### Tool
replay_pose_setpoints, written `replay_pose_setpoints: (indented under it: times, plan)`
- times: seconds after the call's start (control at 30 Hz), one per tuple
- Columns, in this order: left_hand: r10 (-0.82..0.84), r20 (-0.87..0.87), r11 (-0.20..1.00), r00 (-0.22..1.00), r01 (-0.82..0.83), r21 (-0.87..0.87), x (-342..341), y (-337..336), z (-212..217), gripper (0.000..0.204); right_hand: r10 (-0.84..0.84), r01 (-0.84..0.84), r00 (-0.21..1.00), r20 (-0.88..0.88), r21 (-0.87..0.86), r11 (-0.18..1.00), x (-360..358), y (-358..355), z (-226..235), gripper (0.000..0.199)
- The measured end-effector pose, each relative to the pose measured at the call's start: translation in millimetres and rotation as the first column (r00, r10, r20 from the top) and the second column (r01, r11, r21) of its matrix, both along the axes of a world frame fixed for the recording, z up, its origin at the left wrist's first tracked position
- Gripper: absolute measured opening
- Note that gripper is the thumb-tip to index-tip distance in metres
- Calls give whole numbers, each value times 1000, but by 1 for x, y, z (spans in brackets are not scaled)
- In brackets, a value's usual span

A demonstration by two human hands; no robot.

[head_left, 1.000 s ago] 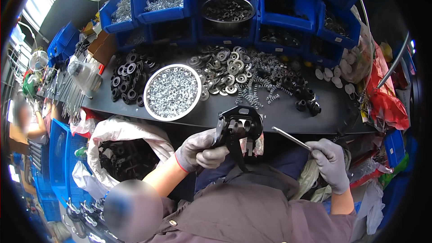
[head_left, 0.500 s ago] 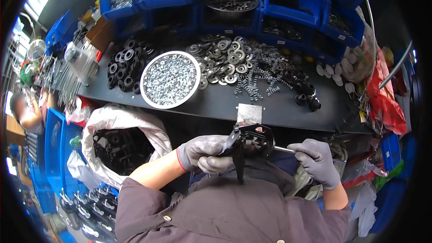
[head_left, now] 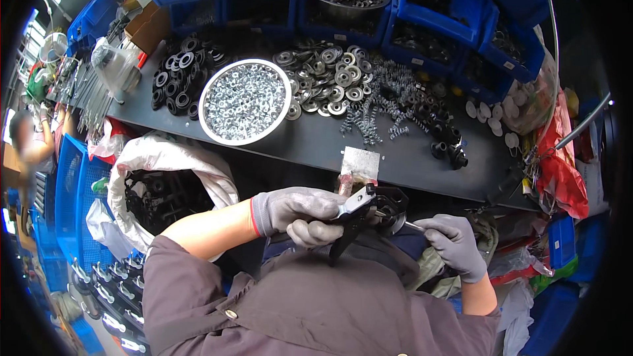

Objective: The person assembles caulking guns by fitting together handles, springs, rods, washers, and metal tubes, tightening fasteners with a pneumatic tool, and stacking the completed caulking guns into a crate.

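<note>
In its grey glove, my left hand grips a black metal mechanism with a silver lever or plate on its upper side, close in front of my chest. My right hand, also gloved, is closed around a thin metal rod. The rod's far end reaches the round right side of the mechanism; whether it sits inside cannot be made out. Just beyond the mechanism, a small silver plate stands at the front edge of the dark bench.
On the bench are a white-rimmed bowl of small metal nuts, black rings, silver discs and springs. Blue bins line the back. A white sack of black parts stands left; a red bag hangs right.
The mechanism has turned in my left hand, so its silver lever now shows more. Less of the rod shows between it and my right hand. The whole view has shifted slightly.
</note>
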State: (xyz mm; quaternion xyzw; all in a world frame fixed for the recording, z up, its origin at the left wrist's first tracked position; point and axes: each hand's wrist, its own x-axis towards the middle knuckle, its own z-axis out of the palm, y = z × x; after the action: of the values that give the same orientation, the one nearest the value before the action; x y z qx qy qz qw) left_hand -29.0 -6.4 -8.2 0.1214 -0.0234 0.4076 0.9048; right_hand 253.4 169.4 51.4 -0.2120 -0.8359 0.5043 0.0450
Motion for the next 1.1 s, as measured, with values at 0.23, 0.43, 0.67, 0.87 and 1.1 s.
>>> replay_pose_setpoints:
  times: [0.23,0.43,0.67,0.87,1.1]
  plan:
    - [92,-241,993,966,-108,-52,-14,-7,34,73,-78,134,975,208,-271,953,14,8,4,25]
    - [14,-318,990,948,-59,-131,2,3,18,57,-212,219,975,-67,115,969,-26,2,42,46]
    - [-59,-305,990,951,15,-142,19,2,13,46,255,-243,962,-100,119,963,-71,-3,32,38]
    - [-46,-208,989,977,16,-145,13,-8,19,54,255,-232,942,-217,125,965,-77,-12,25,28]
    - [43,-340,998,939,-59,-35,5,-7,30,57,217,-200,918,-331,86,976,-81,-14,19,22]
